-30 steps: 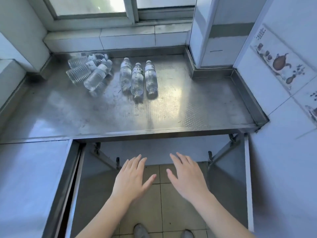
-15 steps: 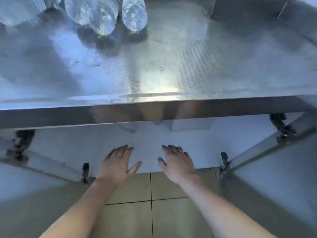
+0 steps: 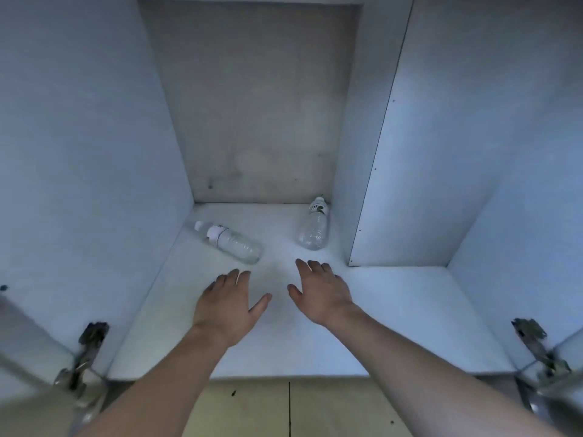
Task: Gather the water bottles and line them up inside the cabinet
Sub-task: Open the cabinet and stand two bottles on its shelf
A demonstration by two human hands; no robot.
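Observation:
I look into the white cabinet (image 3: 315, 342), whose floor holds two clear water bottles lying on their sides. One bottle (image 3: 230, 241) lies at the back left, cap pointing to the left wall. The other bottle (image 3: 314, 227) lies at the back right beside the inner partition, cap pointing to the rear. My left hand (image 3: 228, 305) reaches in with fingers spread, a short way in front of the left bottle. My right hand (image 3: 318, 290) is spread too, just in front of the right bottle. Neither hand touches a bottle or holds anything.
A vertical partition (image 3: 410, 152) juts in on the right and narrows the back of the cabinet. Door hinges sit at the lower left (image 3: 85, 351) and lower right (image 3: 536, 345). Beige floor tiles (image 3: 284, 408) show below the cabinet's front edge.
The view dropped from the steel counter with its bottles down into the cabinet. Both hands have reached forward inside, toward the two bottles lying there.

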